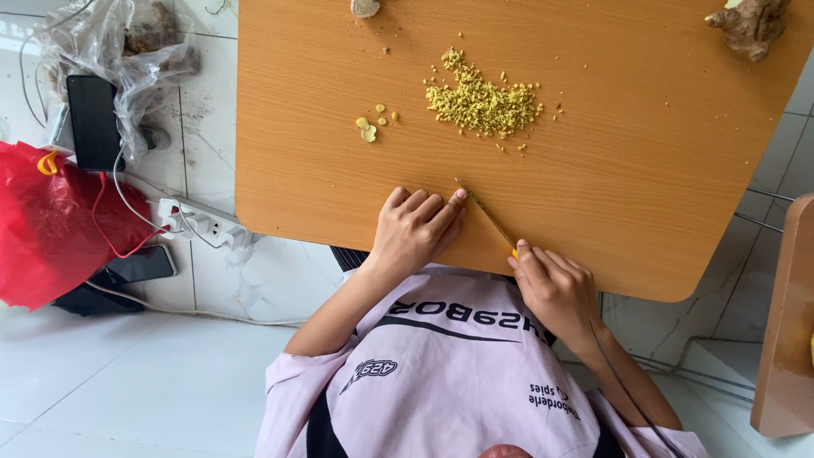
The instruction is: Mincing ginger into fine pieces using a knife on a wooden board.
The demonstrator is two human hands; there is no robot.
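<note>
Firmly, the right hand [555, 288] grips the knife [485, 216] by its yellow handle, blade slanting across the table [280, 170] to the left hand [414, 231], whose curled fingers seemingly steady the tip, anything beneath hidden, the mince [482, 100] heaped well beyond, clear of the blade.

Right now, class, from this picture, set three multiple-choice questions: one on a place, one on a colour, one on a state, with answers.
1. Where is the minced yellow pile?
A on the wooden table
B on the floor
C in a bag

2. What colour is the bag beside the power strip?
A blue
B red
C green

3. What is the right hand doing?
A lying flat
B gripping the knife
C lifting a phone

Answers: A, the pile lies on the tabletop; B, the bag is plainly red; B, the fingers close round the handle.
</note>
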